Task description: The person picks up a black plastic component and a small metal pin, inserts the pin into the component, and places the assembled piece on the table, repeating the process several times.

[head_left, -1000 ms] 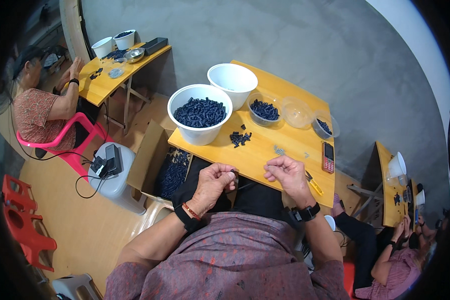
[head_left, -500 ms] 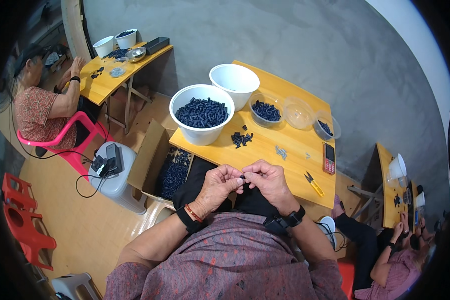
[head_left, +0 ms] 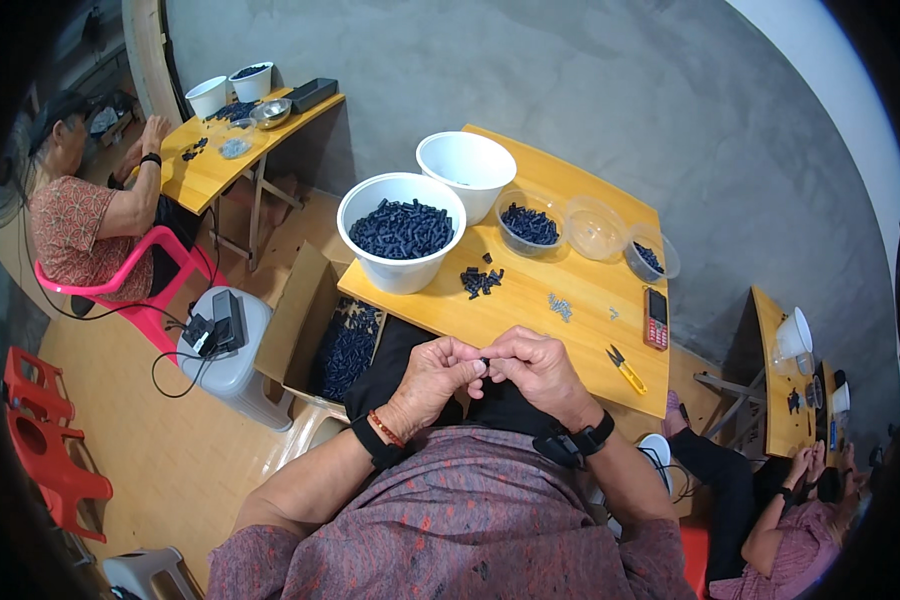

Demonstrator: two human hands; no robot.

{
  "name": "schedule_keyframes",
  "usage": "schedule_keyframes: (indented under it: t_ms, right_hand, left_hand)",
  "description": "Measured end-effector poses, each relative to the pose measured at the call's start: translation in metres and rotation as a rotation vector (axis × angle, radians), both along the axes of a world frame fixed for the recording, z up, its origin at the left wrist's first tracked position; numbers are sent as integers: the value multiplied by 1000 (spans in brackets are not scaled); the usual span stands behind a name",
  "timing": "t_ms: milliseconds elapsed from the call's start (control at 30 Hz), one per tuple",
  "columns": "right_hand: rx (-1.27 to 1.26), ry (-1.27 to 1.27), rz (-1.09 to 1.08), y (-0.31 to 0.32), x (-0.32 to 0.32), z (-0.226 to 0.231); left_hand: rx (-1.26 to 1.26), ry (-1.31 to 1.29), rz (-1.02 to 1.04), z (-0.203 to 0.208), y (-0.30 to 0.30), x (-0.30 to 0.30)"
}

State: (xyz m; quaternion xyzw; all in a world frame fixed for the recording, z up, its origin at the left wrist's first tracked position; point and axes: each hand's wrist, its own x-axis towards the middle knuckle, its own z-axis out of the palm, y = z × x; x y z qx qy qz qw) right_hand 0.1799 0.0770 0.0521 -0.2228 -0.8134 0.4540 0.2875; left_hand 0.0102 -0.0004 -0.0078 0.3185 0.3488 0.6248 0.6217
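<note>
Over my lap, at the table's near edge, my left hand (head_left: 435, 380) pinches a small black part (head_left: 485, 363) between thumb and fingertips. My right hand (head_left: 542, 378) is closed at the same part, its thumb and forefinger meeting the left fingertips. Most of the part is covered by my fingers. On the yellow table (head_left: 580, 345) lie a loose pile of short black tubular pieces (head_left: 482, 281) and a small heap of tiny grey metal pieces (head_left: 560, 307). A white bucket (head_left: 400, 277) full of similar black pieces stands to the left.
Behind are a second white bucket (head_left: 467, 160) and clear bowls, one with black pieces (head_left: 530, 225). Yellow thread snips (head_left: 627, 370) and a red phone (head_left: 656, 318) lie right. A cardboard box (head_left: 298, 315) holds more pieces. One person (head_left: 95, 225) sits left; others work at right.
My right hand has shifted slightly, its forefinger now reaching across the top of the black part. My left hand stays nearly in place, and the table things have not been moved.
</note>
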Motion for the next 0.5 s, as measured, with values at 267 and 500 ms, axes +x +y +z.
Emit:
schedule_keyframes:
  t_ms: [267,500]
  right_hand:
    - [-308,58,-117,-6,-2,-10]
    - [170,-51,-68,-10,0,-16]
  left_hand:
    - [-51,0,-3,3,1,-2]
    - [-45,66,-25,-5,0,-3]
